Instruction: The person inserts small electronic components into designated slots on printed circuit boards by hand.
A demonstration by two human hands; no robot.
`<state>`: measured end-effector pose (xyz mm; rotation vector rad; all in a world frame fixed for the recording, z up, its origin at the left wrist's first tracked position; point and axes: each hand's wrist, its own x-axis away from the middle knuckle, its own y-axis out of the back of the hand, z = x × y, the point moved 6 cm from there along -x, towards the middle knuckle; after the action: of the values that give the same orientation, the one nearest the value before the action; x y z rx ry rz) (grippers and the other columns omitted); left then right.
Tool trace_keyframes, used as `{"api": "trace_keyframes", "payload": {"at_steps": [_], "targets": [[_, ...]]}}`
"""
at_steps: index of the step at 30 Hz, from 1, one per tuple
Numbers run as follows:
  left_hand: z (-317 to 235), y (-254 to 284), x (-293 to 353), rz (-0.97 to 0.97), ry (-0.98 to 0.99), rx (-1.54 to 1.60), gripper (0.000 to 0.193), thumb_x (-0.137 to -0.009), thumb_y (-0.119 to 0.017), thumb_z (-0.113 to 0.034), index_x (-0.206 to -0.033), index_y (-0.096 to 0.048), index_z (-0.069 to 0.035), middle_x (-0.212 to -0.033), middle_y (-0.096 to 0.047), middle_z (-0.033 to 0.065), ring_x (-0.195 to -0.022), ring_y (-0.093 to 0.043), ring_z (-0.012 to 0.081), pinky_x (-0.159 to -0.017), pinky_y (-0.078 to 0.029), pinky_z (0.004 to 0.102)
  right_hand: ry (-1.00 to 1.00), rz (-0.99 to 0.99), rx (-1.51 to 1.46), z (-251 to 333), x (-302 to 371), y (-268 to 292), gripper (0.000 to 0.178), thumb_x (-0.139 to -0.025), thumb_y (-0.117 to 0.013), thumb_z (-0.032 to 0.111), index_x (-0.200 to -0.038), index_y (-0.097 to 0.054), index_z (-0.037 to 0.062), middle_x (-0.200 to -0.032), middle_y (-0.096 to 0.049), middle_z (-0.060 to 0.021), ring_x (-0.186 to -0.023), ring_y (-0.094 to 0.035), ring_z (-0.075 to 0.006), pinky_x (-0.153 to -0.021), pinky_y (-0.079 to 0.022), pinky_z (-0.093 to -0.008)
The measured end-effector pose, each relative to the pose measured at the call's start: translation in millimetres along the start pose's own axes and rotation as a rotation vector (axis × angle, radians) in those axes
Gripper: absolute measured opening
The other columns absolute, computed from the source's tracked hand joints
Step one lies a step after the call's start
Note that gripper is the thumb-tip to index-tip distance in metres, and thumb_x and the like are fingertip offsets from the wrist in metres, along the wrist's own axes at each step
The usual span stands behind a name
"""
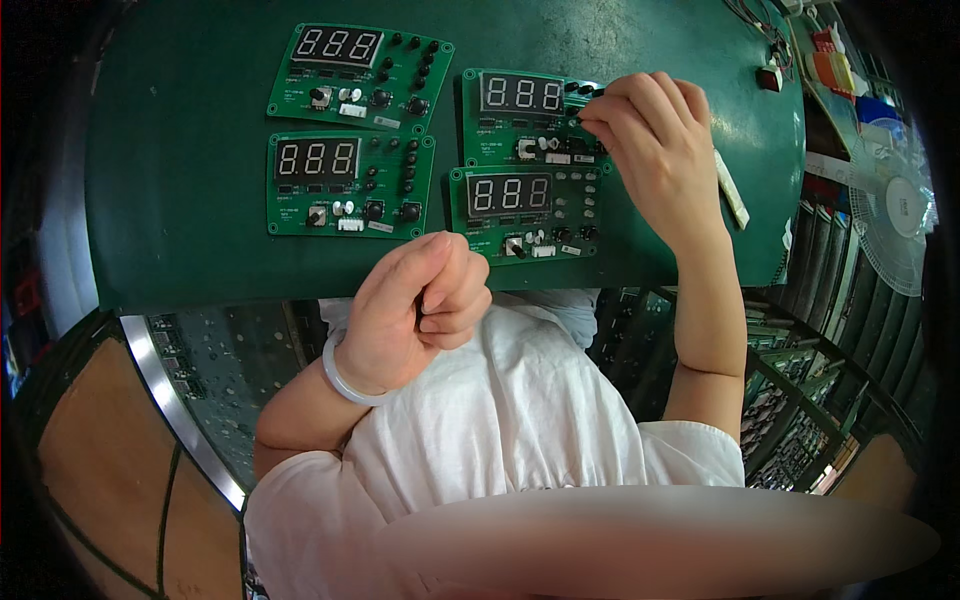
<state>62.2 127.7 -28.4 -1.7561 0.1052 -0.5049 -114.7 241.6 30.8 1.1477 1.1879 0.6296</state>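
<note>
Four green circuit boards lie on the green mat [180, 200], each with a three-digit display. I see my right hand [655, 150] over the upper right board [520, 115], fingertips pinched on a small black cap [590, 92] at that board's right edge. Just below, the lower right board [525, 215] overlaps it. The upper left board [360, 75] and lower left board [350, 185] lie near, apart from each other. My left hand [415, 305] is curled shut at the mat's near edge; I cannot tell what it holds. Bare mat stays open leftward. A white strip [732, 190] lies right of my wrist, a white fan [900, 215] beyond the edge.
</note>
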Motion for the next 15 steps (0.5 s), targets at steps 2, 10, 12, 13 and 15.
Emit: {"api": "trace_keyframes", "payload": {"at_steps": [2,10,12,13,15], "targets": [[-10,-3,1,0.015,-0.149,-0.259,0.044,-0.111,-0.040,-0.033,-0.074,-0.038,-0.010,-0.069,-0.034,-0.0028,-0.057,-0.028,0.0061,-0.048,-0.020,0.0233,0.018,0.016,-0.040,1,0,-4,0.010,-0.081,-0.069,0.013,-0.090,-0.065,0.0125,-0.095,-0.055,0.0007,-0.092,-0.058,-0.0182,-0.090,-0.044,-0.0392],[-20,-3,5,0.000,-0.338,-0.545,0.043,-0.111,-0.044,-0.030,-0.074,-0.040,-0.008,-0.068,-0.036,-0.0022,-0.058,-0.031,0.0069,-0.050,-0.024,0.0249,0.074,0.012,-0.073,0,1,-2,0.013,-0.076,-0.068,0.012,-0.089,-0.067,0.0123,-0.091,-0.056,0.0010,-0.091,-0.059,-0.0168,-0.090,-0.045,-0.0390],[-21,0,3,-0.005,-0.334,-0.542,0.044,-0.111,-0.044,-0.031,-0.073,-0.039,-0.008,-0.068,-0.036,-0.0024,-0.058,-0.030,0.0069,-0.050,-0.024,0.0254,0.068,0.002,-0.083,-1,2,-2,0.014,-0.075,-0.068,0.012,-0.089,-0.068,0.0126,-0.090,-0.057,0.0011,-0.091,-0.059,-0.0166,-0.090,-0.045,-0.0389],[-23,0,3,-0.007,-0.376,-0.635,0.042,-0.111,-0.045,-0.030,-0.076,-0.044,-0.006,-0.067,-0.039,-0.0013,-0.058,-0.034,0.0079,-0.051,-0.027,0.0253,0.064,0.001,-0.089,-1,4,-3,0.015,-0.076,-0.068,0.011,-0.091,-0.069,0.0129,-0.090,-0.058,0.0016,-0.091,-0.059,-0.0166,-0.091,-0.044,-0.0390],[-27,-6,2,-0.002,-0.415,-0.732,0.040,-0.110,-0.046,-0.029,-0.078,-0.048,-0.005,-0.067,-0.042,-0.0001,-0.058,-0.038,0.0089,-0.051,-0.030,0.0253,0.055,-0.001,-0.091,-2,8,-1,0.016,-0.077,-0.068,0.011,-0.093,-0.071,0.0131,-0.089,-0.059,0.0020,-0.091,-0.060,-0.0167,-0.091,-0.044,-0.0392]]}}
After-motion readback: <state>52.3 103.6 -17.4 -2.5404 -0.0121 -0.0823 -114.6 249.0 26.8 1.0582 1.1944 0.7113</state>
